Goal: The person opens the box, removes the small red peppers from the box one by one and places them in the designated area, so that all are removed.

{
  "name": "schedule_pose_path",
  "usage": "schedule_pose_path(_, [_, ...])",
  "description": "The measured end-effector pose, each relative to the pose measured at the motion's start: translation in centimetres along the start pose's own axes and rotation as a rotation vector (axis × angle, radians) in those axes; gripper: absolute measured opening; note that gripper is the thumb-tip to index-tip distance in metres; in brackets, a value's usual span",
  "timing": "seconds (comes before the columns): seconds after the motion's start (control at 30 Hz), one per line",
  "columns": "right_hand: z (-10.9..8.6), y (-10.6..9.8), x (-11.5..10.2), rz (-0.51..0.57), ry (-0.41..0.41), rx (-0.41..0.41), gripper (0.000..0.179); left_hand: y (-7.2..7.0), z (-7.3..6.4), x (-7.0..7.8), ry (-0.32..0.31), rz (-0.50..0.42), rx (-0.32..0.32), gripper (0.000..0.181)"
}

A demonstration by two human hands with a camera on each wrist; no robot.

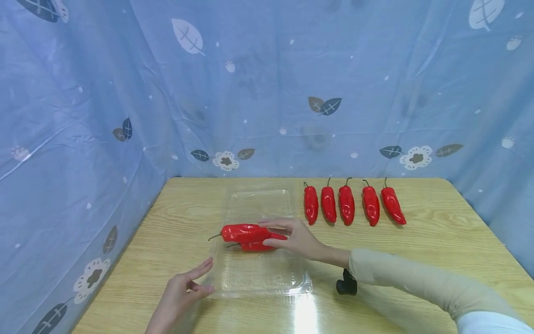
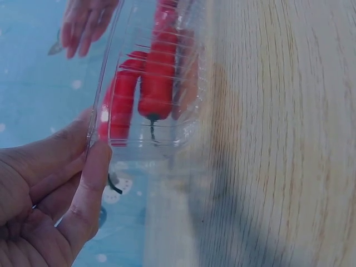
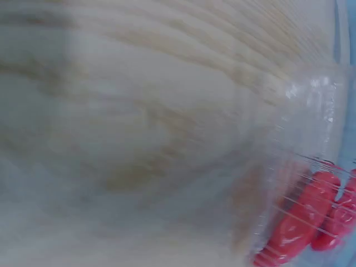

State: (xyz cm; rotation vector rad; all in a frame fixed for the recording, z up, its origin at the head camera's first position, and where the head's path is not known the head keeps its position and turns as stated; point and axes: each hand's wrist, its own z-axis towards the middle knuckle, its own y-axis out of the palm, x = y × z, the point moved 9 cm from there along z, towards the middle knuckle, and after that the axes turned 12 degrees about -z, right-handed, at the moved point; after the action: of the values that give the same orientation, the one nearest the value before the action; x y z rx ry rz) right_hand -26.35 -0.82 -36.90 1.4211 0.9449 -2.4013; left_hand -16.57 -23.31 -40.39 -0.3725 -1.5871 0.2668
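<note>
A clear plastic clamshell box point(image 1: 258, 273) lies on the table with its lid point(image 1: 258, 204) folded back. My left hand point(image 1: 177, 292) pinches its left rim; the left wrist view shows thumb and finger against that edge. Inside, one red pepper point(image 1: 244, 233) lies behind another red pepper point(image 1: 252, 247), both with stems to the left. Over their right ends is my right hand point(image 1: 300, 239), fingers straight and thumb apart. In the left wrist view this right hand point(image 2: 89, 25) shows its fingertips above the peppers. The right wrist view shows peppers point(image 3: 303, 217) through the box wall, but no hand.
Several red peppers point(image 1: 346, 204) stand in a row at the back right of the wooden table point(image 1: 434, 241), stems toward the back. A blue patterned cloth point(image 1: 279, 93) hangs behind and along the sides. A black device point(image 1: 346, 284) sits under my right wrist.
</note>
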Motion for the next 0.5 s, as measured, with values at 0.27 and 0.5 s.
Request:
schedule_pose_path(0.27, [4.2,2.0,-0.3,-0.026,0.049,-0.089,0.049,0.0,0.0,-0.2,-0.014,-0.014,0.002,0.053])
schedule_pose_path(0.5, [6.5,3.5,0.2,-0.003,0.069,-0.118,0.052,0.0,-0.1,0.0,-0.008,-0.011,-0.008,0.054])
